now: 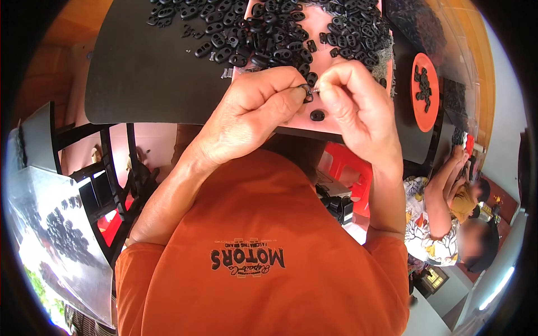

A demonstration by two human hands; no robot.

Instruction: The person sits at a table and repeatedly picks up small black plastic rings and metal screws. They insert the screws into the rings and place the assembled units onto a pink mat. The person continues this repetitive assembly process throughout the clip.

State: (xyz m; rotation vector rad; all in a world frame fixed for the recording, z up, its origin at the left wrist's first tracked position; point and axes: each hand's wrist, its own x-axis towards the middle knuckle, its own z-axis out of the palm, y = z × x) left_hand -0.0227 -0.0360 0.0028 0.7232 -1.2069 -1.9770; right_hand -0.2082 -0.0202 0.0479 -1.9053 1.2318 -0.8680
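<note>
My left hand (252, 112) is closed, its thumb and index finger pinching a small black plastic cord lock part (307, 95). Facing it, my right hand (361, 109) pinches a tiny metal spring (315, 90), which points at that part. The two hands nearly meet above a pink sheet (302, 122) at the table's near edge. A single black cord lock (317, 115) lies on the sheet between them. Beyond my left hand spreads a large heap of black two-holed cord locks (274, 33). Another heap of black parts (358, 31) lies beyond my right hand.
Many small springs (385, 59) gather along the sheet's right side. An orange plate (417, 115) holding black parts stands on the dark table (145, 73) at the right. Farther right, another person in a patterned shirt (431, 229) works. A red stool (358, 182) stands below the table.
</note>
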